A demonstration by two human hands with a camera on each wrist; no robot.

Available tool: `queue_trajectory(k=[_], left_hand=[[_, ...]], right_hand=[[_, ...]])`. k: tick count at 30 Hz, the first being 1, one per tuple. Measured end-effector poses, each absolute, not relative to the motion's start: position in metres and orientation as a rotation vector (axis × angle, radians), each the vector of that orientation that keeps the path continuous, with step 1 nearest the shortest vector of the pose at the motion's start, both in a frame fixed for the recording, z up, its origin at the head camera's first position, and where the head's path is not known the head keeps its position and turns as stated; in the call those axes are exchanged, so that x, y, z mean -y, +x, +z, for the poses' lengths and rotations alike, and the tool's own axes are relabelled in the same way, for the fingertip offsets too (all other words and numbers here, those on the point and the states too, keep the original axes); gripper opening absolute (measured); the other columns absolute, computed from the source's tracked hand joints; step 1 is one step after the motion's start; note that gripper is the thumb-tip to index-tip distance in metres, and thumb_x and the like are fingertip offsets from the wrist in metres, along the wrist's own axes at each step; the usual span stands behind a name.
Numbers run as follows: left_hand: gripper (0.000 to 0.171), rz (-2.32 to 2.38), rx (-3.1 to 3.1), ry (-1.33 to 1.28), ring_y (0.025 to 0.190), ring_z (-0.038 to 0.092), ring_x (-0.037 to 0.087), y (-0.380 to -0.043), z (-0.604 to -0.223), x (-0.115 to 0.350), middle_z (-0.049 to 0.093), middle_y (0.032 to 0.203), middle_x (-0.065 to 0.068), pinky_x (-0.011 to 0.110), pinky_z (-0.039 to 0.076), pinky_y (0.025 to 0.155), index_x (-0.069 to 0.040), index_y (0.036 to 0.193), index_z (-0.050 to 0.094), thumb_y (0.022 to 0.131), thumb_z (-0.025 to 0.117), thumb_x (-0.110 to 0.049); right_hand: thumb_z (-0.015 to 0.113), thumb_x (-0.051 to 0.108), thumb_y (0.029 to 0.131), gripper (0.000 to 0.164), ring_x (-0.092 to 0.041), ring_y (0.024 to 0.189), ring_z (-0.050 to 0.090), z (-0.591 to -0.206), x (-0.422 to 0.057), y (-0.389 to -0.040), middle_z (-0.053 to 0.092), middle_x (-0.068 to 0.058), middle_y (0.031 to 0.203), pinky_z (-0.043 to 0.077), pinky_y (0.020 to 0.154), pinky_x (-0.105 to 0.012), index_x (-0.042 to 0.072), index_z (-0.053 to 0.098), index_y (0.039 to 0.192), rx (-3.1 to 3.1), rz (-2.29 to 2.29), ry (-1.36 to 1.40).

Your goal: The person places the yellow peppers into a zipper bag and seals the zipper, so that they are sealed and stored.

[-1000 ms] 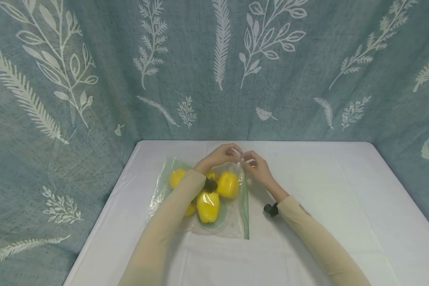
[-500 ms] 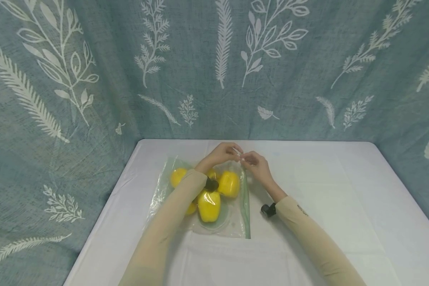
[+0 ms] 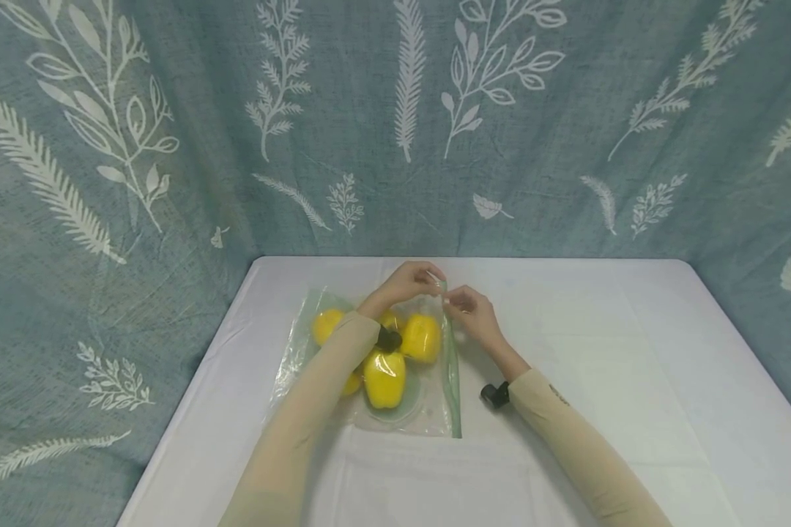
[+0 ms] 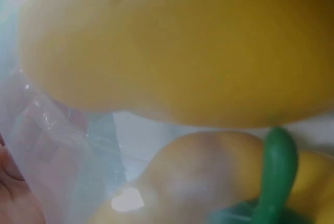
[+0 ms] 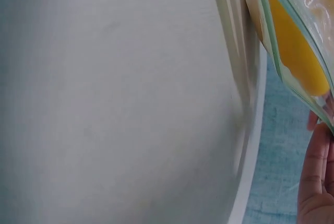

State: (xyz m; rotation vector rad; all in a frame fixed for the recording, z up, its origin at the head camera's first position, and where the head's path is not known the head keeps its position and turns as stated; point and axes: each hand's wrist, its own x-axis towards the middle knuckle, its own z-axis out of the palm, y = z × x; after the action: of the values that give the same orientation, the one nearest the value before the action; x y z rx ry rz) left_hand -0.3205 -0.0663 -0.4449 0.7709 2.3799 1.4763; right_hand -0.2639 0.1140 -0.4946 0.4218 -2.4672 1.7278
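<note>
A clear zip bag [image 3: 428,419] lies flat with several yellow bell peppers [image 3: 384,379] inside. Its green zip strip [image 3: 453,399] runs down the right side. At the strip's far end my left hand [image 3: 403,285] pinches the bag's corner. Just to the right, slightly nearer me, my right hand [image 3: 476,315] pinches the strip between thumb and fingers. In the right wrist view the bag's two lips [image 5: 292,25] stand apart, showing a yellow pepper [image 5: 295,46] between them. The left wrist view is filled by yellow peppers [image 4: 177,51], one with a green stem [image 4: 279,172].
A pale green round shape [image 3: 405,413] shows under the front pepper. The bag rests on a white-covered table [image 3: 600,351]. Behind and to the left hangs a blue-green curtain [image 3: 369,146] with white leaf prints. Each wrist carries a small black camera [image 3: 496,396].
The right hand has drawn slightly back toward me along the strip, and the green strip's end now shows between the two hands. The left hand and peppers stay about where they were.
</note>
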Motion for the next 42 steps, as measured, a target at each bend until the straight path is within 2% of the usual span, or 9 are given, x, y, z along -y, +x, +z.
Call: queue_trajectory(k=[5, 13, 20, 26, 35, 38, 42], left_hand=[[0.02, 1.443, -2.417, 0.798, 0.08, 0.065, 0.019, -0.321, -0.447, 0.067, 0.068, 0.09, 0.018, 0.026, 0.052, 0.076, 0.003, 0.104, 0.063, 0.085, 0.065, -0.003], [0.022, 1.432, -2.421, 0.809, 0.085, 0.065, 0.025, -0.32, -0.445, 0.068, 0.067, 0.092, 0.022, 0.029, 0.051, 0.078, 0.005, 0.106, 0.063, 0.084, 0.064, -0.001], [0.021, 1.405, -2.46, 0.79, 0.082, 0.064, 0.019, -0.32, -0.445, 0.067, 0.068, 0.091, 0.018, 0.025, 0.05, 0.075, 0.002, 0.104, 0.064, 0.083, 0.065, -0.001], [0.021, 1.412, -2.445, 0.796, 0.082, 0.065, 0.02, -0.321, -0.445, 0.067, 0.069, 0.089, 0.018, 0.027, 0.051, 0.076, 0.002, 0.103, 0.064, 0.083, 0.066, -0.002], [0.021, 1.371, -2.476, 0.784, 0.083, 0.065, 0.02, -0.322, -0.444, 0.067, 0.069, 0.091, 0.016, 0.028, 0.052, 0.078, 0.001, 0.104, 0.065, 0.084, 0.066, -0.005], [0.021, 1.371, -2.481, 0.788, 0.083, 0.065, 0.02, -0.322, -0.443, 0.067, 0.069, 0.09, 0.016, 0.028, 0.051, 0.078, 0.001, 0.104, 0.065, 0.084, 0.066, -0.004], [0.021, 1.376, -2.481, 0.793, 0.083, 0.064, 0.02, -0.322, -0.443, 0.067, 0.069, 0.092, 0.016, 0.028, 0.051, 0.079, 0.001, 0.104, 0.065, 0.083, 0.067, -0.003]], right_hand=[[0.063, 0.016, 0.088, 0.021, -0.027, 0.097, 0.06, -0.495, -0.115, -0.261, 0.065, -0.015, 0.104, 0.05, 0.086, -0.039, 0.003, 0.061, 0.105, 2.483, 1.747, 0.427], [0.062, 0.016, 0.088, 0.023, -0.03, 0.094, 0.061, -0.492, -0.115, -0.255, 0.065, -0.018, 0.104, 0.051, 0.084, -0.041, 0.001, 0.061, 0.106, 2.527, 1.739, 0.412], [0.064, 0.016, 0.087, 0.023, -0.029, 0.095, 0.061, -0.495, -0.116, -0.252, 0.065, -0.016, 0.106, 0.051, 0.084, -0.04, 0.002, 0.061, 0.106, 2.552, 1.729, 0.409], [0.064, 0.016, 0.087, 0.024, -0.029, 0.095, 0.061, -0.496, -0.117, -0.249, 0.065, -0.017, 0.106, 0.051, 0.083, -0.039, 0.001, 0.062, 0.106, 2.553, 1.765, 0.418], [0.061, 0.006, 0.088, 0.024, -0.039, 0.095, 0.061, -0.465, -0.115, -0.226, 0.062, -0.027, 0.106, 0.051, 0.083, -0.044, -0.009, 0.058, 0.106, 2.573, 1.817, 0.415], [0.061, 0.005, 0.088, 0.023, -0.039, 0.095, 0.061, -0.46, -0.114, -0.22, 0.062, -0.027, 0.106, 0.051, 0.085, -0.044, -0.01, 0.058, 0.106, 2.592, 1.795, 0.407], [0.064, 0.011, 0.087, 0.023, -0.032, 0.09, 0.064, -0.48, -0.117, -0.229, 0.064, -0.022, 0.103, 0.052, 0.081, -0.04, -0.005, 0.06, 0.104, 2.583, 1.797, 0.417]])
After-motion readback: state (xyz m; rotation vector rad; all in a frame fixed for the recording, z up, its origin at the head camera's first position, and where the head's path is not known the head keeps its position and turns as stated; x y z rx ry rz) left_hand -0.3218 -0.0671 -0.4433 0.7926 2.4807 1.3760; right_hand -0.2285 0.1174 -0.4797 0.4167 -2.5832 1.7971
